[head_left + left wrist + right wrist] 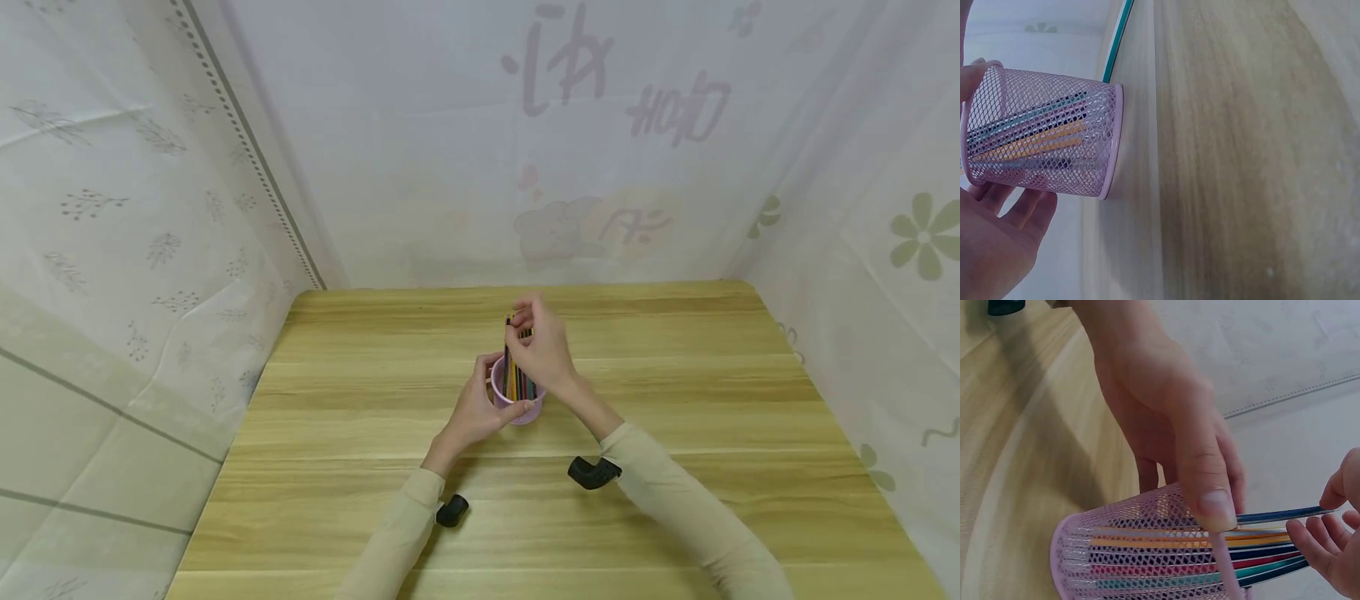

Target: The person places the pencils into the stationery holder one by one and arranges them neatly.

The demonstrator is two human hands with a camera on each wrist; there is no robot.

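A pink mesh pencil cup [528, 414] stands tilted slightly on the table, holding several pencils [517, 385] in black, yellow, red and teal. My left hand [474, 408] grips the cup, its thumb over the rim and its fingers around the far side. Over the cup, my right hand [546, 350] pinches the top end of a dark blue pencil [1272, 516] between thumb and fingertips. In the right wrist view, the other fingers lie close to the upper ends of the remaining pencils. Through the mesh, the left wrist view shows the pencils' lower ends.
The wood-grain table [360, 400] extends around the cup on all sides. Patterned white curtains [420, 167] hang behind it and along both sides. Each sleeve carries a black wrist device [595, 472]. A thin teal strip [1116, 44] shows behind the cup.
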